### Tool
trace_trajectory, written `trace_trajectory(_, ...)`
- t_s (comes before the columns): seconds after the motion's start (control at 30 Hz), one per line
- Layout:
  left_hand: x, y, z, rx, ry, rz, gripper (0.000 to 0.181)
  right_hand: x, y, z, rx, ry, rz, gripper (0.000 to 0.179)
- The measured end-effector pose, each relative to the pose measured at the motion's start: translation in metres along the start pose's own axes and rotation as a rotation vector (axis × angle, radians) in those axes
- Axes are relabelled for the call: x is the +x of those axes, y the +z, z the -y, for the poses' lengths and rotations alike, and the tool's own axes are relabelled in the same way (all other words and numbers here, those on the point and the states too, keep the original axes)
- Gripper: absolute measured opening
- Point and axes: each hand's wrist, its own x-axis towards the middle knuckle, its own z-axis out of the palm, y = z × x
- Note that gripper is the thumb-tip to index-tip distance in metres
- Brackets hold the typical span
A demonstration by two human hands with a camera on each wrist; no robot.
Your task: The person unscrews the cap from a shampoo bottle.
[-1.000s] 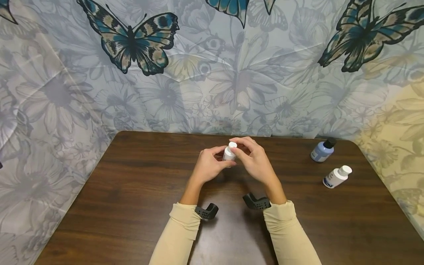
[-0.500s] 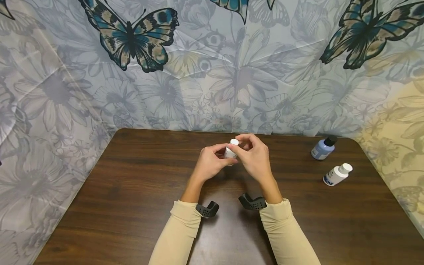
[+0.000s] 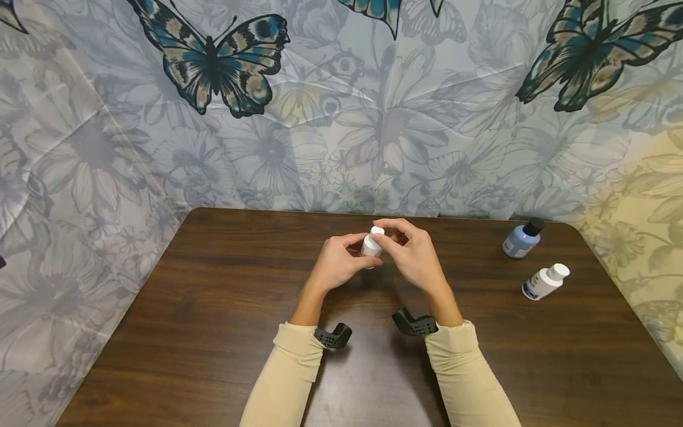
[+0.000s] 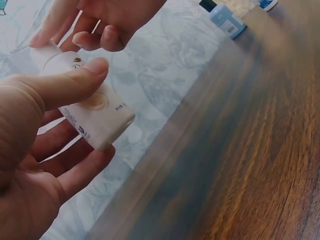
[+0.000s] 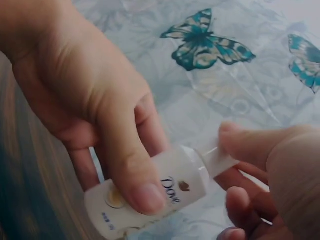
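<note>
Near the table's far edge, my left hand [image 3: 339, 261] grips a small white Dove bottle [image 3: 369, 247] around its body, thumb across the front label. The bottle [image 4: 95, 107] leans with its cap end toward my right hand in the left wrist view. My right hand [image 3: 409, 252] pinches the white cap [image 3: 377, 231] between thumb and fingertips. In the right wrist view the thumb lies against the cap [image 5: 217, 159], and the lower fingers curl loosely beside it. The bottle's back is hidden by the left fingers.
On the table's right side stand a blue bottle with a black cap [image 3: 521, 239] and a white bottle with a white cap [image 3: 545, 281]. Behind the dark wooden table [image 3: 213, 308] hangs a butterfly-print cloth [image 3: 320, 148].
My right hand has shifted and turned slightly back and forth at the cap. The left hand keeps its hold on the bottle, almost in the same place.
</note>
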Motion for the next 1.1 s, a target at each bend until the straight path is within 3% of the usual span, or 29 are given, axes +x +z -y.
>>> trace_trajectory(0.13, 0.0, -0.002, 0.001, -0.004, -0.001, 0.005, 0.047, -0.001, 0.001, 0.003, -0.003, 0.044, 0.015, 0.032)
trace_trajectory(0.3, 0.001, -0.001, 0.001, 0.004, -0.001, 0.003, 0.043, -0.001, 0.008, 0.005, -0.057, 0.093, -0.061, 0.04)
trace_trajectory(0.43, 0.0, 0.001, 0.001, -0.007, -0.014, 0.007, 0.045, 0.0, 0.011, 0.004, -0.079, 0.076, -0.134, 0.035)
trace_trajectory(0.57, 0.001, 0.001, 0.002, -0.02, -0.018, 0.012, 0.048, 0.0, 0.011, 0.004, -0.079, 0.041, -0.158, 0.029)
trace_trajectory(0.7, 0.0, 0.001, 0.001, -0.028, -0.006, 0.013, 0.048, 0.0, 0.009, 0.004, -0.042, 0.015, -0.122, 0.029)
trace_trajectory(0.93, 0.0, 0.0, 0.003, -0.044, 0.001, 0.005, 0.05, 0.0, 0.003, 0.0, 0.021, -0.007, 0.009, 0.028)
trace_trajectory(1.1, 0.0, 0.0, 0.003, -0.058, -0.001, -0.001, 0.049, 0.001, 0.002, 0.001, 0.032, -0.01, 0.03, 0.031)
